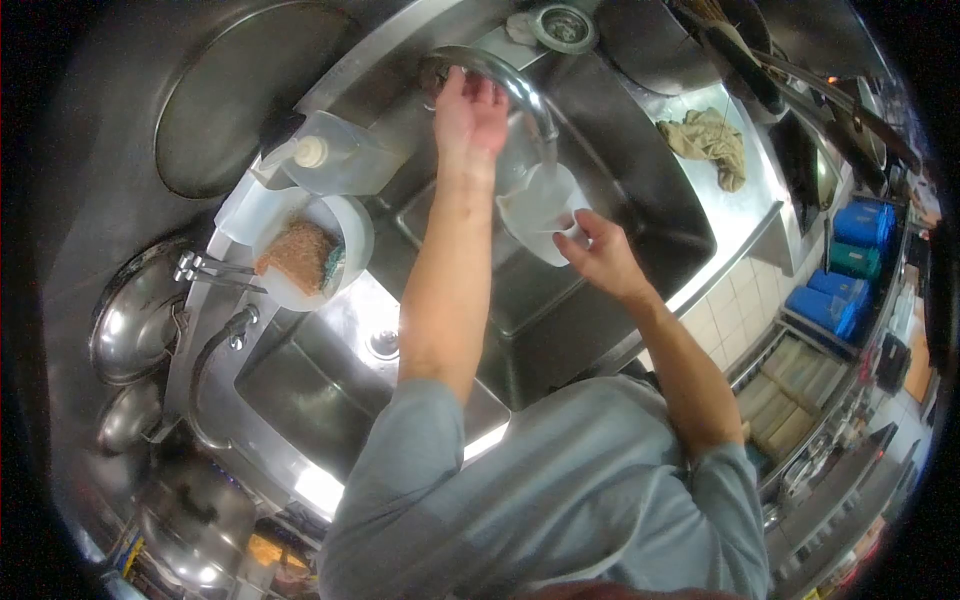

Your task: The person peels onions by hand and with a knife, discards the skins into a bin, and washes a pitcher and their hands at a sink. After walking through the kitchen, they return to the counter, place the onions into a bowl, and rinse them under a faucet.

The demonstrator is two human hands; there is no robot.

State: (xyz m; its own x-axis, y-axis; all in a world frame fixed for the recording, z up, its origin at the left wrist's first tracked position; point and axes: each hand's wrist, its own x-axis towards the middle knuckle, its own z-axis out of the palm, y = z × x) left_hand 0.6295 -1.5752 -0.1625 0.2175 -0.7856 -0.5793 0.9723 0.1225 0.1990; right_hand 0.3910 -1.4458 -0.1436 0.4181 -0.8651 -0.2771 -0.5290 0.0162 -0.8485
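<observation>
Left hand (472, 128), fingers loosely spread, at tap (522, 88); right hand (607, 262) pinches jug (524, 217). Filling seems underway; level unclear.

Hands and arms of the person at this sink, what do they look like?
The left hand and right hand are bare, without gloves. The left sleeve and right sleeve are grey, short and loose; no watch or bracelet shows.
</observation>
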